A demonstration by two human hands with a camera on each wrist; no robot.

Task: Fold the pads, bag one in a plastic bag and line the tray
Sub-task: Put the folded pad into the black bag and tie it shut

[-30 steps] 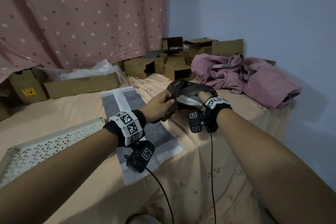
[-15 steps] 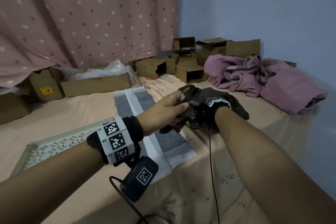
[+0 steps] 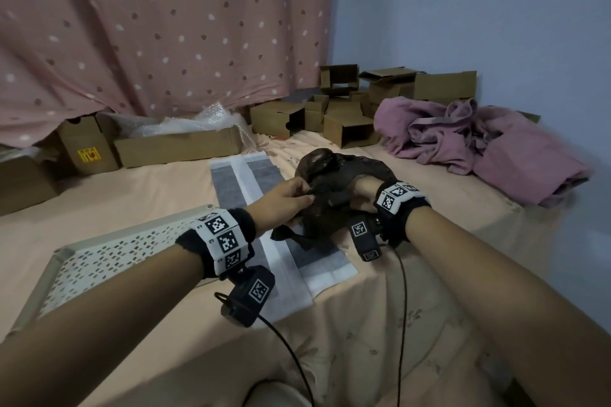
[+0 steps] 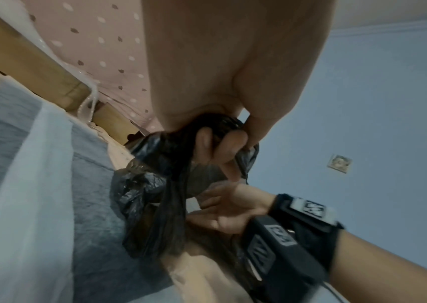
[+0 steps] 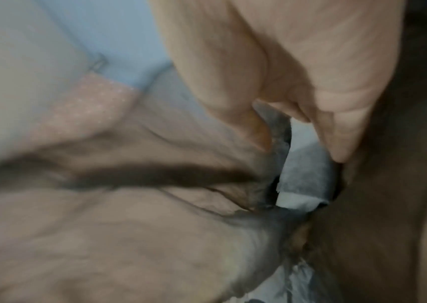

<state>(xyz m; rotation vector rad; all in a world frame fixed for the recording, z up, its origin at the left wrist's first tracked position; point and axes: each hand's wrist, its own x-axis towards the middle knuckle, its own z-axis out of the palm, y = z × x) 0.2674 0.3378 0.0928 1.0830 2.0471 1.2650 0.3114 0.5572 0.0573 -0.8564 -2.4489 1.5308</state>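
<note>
A crumpled black plastic bag (image 3: 334, 172) hangs just above the bed, over the near part of a flat grey-and-white pad (image 3: 244, 182). My left hand (image 3: 294, 196) pinches the bag's edge (image 4: 223, 131). My right hand (image 3: 362, 190) is pushed inside the bag up to the wrist. In the right wrist view its thumb and fingers (image 5: 300, 151) hold a folded grey-and-white pad (image 5: 305, 176) within the bag's film. The head view does not show the folded pad. A cream perforated tray (image 3: 99, 261) lies at the left.
Cardboard boxes (image 3: 347, 116) and a long box with bubble wrap (image 3: 178, 142) line the far side below a dotted curtain. A heap of pink cloth (image 3: 479, 139) lies at the right by the blue wall. Camera cables trail from both wrists.
The bag has been drawn further over my right hand, so the white pad seen in its mouth is now hidden in the head view. Both hands have sunk lower.
</note>
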